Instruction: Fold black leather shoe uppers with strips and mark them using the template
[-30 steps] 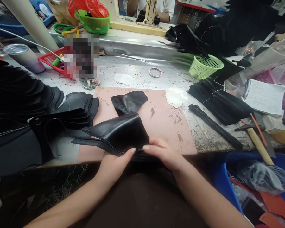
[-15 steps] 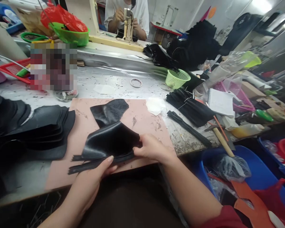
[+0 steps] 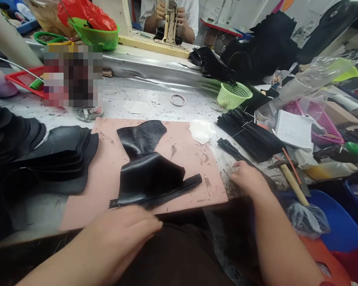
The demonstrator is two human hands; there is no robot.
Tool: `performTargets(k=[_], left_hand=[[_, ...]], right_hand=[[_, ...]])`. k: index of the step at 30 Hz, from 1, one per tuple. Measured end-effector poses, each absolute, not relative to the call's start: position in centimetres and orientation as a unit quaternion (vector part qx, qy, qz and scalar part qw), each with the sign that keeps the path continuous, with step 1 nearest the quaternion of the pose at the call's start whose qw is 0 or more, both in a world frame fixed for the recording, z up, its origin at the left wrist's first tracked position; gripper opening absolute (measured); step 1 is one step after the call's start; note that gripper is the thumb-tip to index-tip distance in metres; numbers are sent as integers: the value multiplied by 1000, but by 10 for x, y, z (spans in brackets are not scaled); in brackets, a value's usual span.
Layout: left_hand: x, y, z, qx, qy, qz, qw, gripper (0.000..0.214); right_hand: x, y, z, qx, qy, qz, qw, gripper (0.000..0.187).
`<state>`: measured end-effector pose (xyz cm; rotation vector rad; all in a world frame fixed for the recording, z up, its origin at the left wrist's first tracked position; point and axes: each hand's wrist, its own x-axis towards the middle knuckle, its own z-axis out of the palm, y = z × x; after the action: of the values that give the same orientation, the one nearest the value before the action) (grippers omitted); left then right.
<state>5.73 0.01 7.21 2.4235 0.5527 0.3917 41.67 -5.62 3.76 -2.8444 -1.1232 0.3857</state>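
Observation:
Two black leather pieces [image 3: 152,176] lie on a pink board [image 3: 80,198], meeting at a seam. Along the front edge of the nearer piece runs a black zipper strip [image 3: 193,183], its ends sticking out on both sides. My left hand [image 3: 128,226] is just in front of the board's near edge, smeared by motion; its fingers look bent, but their grip does not show. To the right of the board, my right hand [image 3: 247,176] is closed at the fingertips by a loose black zipper strip [image 3: 228,147]. A small whitish thing shows at those fingertips, too small to name.
Stacked black leather pieces [image 3: 68,159] stand left of the board. Bundled black strips [image 3: 250,135], a notebook [image 3: 294,129] and a hammer [image 3: 294,184] lie right. A green basket [image 3: 234,95] and tape roll [image 3: 178,100] sit behind. Across the table, a person works at a machine [image 3: 170,24].
Both hands have let go of the leather and zipper strip. My right hand has moved right, off the board; my left has drawn back toward me. The leather now rests flatter on the board.

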Motion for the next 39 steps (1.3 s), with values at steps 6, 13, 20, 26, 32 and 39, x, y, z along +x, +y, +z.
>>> performTargets(k=[6, 13, 20, 26, 32, 39], left_hand=[[109, 8, 47, 989, 121, 89, 9, 23], [107, -1, 37, 985, 107, 116, -67, 29], [97, -7, 28, 973, 158, 156, -58, 30], [102, -7, 26, 975, 152, 141, -77, 29], [101, -6, 23, 976, 149, 143, -76, 27], [100, -6, 25, 976, 142, 142, -79, 29]], right_hand=[[370, -59, 67, -810, -413, 132, 394, 12], [288, -52, 44, -582, -586, 318, 466, 14], [277, -43, 30, -562, -680, 198, 427, 13], [276, -41, 31, -561, -705, 162, 403, 14], [275, -42, 32, -558, -712, 156, 398, 14], [274, -43, 32, -558, -713, 152, 396, 13]])
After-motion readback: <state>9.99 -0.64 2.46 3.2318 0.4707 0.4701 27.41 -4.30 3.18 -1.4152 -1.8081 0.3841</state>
